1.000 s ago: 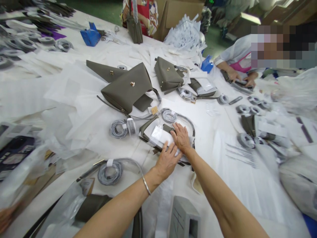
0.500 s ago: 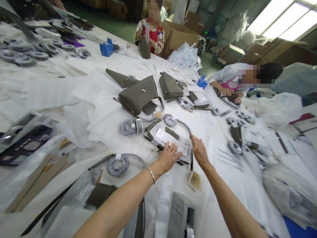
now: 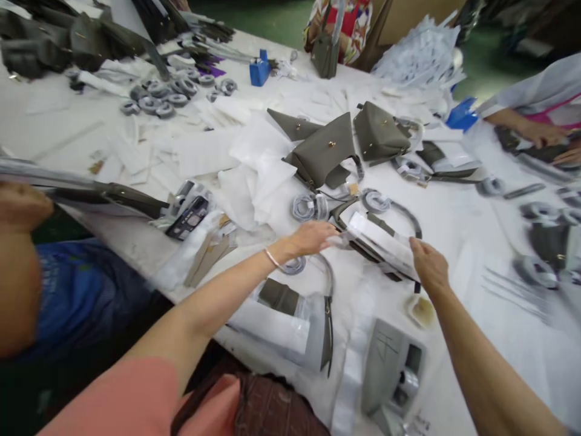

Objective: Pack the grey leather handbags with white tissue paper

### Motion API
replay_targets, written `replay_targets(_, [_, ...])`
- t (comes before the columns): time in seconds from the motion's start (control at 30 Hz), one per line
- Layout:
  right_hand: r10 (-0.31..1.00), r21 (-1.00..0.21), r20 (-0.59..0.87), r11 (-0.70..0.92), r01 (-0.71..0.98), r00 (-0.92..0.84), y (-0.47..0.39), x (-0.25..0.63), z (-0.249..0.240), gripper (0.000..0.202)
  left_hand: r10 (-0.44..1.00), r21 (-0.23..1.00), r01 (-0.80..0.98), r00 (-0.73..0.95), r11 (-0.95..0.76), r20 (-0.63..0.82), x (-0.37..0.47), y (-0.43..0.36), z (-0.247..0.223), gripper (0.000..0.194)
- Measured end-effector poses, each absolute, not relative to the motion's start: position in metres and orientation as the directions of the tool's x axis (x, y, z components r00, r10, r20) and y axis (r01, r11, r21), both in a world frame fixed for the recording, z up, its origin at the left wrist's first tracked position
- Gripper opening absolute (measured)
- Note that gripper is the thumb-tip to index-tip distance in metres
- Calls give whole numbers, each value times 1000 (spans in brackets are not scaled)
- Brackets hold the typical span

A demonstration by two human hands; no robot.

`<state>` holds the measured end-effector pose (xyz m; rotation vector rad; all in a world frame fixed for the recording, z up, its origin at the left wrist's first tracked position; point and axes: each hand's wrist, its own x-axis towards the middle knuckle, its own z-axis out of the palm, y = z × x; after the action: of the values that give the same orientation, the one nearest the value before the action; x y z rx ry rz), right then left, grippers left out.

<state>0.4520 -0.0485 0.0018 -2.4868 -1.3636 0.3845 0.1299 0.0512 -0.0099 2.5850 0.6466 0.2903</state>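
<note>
Tabletop point(image 3: 454, 224) covered in white sheeting fills the view, strewn with tissue paper, coiled grey straps and olive-grey handbags. Farthest back, a large handbag point(image 3: 324, 151) with a gold stud is seen lying on its side, a second handbag point(image 3: 379, 130) just beside it to the right, and crumpled white tissue point(image 3: 254, 181) to its left. Nearer the camera, a flat olive piece wrapped in clear plastic with a white paper insert, the wrapped piece point(image 3: 379, 242), is laid on the sheeting between the two hands. Its long axis is seen running from upper left to lower right, roughly across the line of the forearms. The left hand point(image 3: 311, 237) is placed at the upper-left end, fingers stretched forward and loosely spread, touching the plastic edge; whether anything is pinched cannot be told. The right hand point(image 3: 429, 266) is set at the lower-right end, fingers curled onto the edge, seemingly gripping it, though the hold is not clearly shown. Both hands are about equally near, each at its own end. A coiled strap point(image 3: 310, 208) is found just beyond the left hand, and another bagged piece point(image 3: 290, 309) lies below the left wrist. A grey device point(image 3: 393, 369) is seen close to the right forearm. Other people's hands are at work at the right edge.
</note>
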Motion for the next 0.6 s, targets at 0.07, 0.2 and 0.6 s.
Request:
replay_targets(0.07, [784,-513,-81,-562,648,615,-69,421,10,51,701,603,536,712,-591,54,60,53,-6,36])
replay_targets(0.2, [792,-691,-347,-578,435,502,-134,340,7,51,909,725,682,354,-93,-217,-59,23,-13,37])
replay_targets(0.6, [512,-563,-729,-826,27,455,-229,217,-43,69,640,699,591,365,403,-677,-119,-80,-65,83])
